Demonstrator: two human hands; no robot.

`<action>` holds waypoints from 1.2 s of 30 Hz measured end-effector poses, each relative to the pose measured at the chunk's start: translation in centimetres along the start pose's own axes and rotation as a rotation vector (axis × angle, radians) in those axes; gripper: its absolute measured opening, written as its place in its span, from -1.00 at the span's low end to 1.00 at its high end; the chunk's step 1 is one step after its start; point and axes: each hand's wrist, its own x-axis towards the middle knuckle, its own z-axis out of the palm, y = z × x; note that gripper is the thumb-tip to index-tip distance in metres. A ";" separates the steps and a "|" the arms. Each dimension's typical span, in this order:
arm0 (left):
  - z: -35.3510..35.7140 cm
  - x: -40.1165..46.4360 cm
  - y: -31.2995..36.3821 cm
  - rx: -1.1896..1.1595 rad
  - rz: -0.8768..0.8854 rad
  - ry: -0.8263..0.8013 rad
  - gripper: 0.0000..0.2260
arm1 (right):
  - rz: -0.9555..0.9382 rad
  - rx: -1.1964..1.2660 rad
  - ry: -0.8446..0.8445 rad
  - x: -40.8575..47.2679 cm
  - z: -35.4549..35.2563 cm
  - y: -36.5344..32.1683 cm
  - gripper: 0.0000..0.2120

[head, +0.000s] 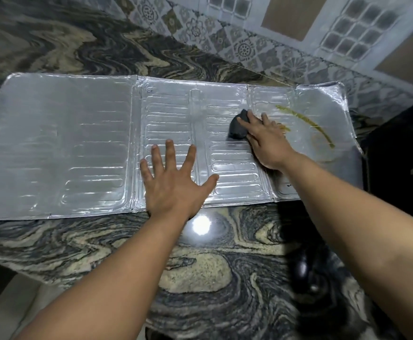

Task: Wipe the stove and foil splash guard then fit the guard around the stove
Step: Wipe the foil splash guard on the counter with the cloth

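The silver foil splash guard lies unfolded and flat on the marbled countertop, three panels wide. Yellow-brown greasy streaks mark its right panel. My left hand presses flat on the middle panel near its front edge, fingers spread. My right hand rests further right on the guard, its fingers pressing a dark grey cloth against the foil, just left of the streaks. The black stove is at the right edge, partly under the guard's right end.
The swirled grey and beige countertop extends in front of and behind the guard. A patterned tiled wall rises at the back right. A bright light reflection sits on the counter by my left wrist.
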 end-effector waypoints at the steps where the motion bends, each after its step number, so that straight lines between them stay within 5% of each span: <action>1: 0.0 0.0 0.0 0.000 0.005 0.001 -0.19 | 0.010 0.005 0.004 -1.1 0.1 -0.1 -0.53; 19: -0.6 -0.2 -0.3 -0.027 0.042 -0.035 -0.16 | 0.105 0.083 0.011 -14.7 1.6 -1.0 -0.51; 29: -4.7 2.7 3.5 0.124 -0.038 -0.222 -0.26 | 0.075 0.098 0.017 -15.6 1.3 -0.5 -0.52; 36: -0.4 2.4 9.0 -0.015 0.215 -0.128 -0.40 | -0.009 0.104 -0.013 -15.7 0.9 0.4 -0.51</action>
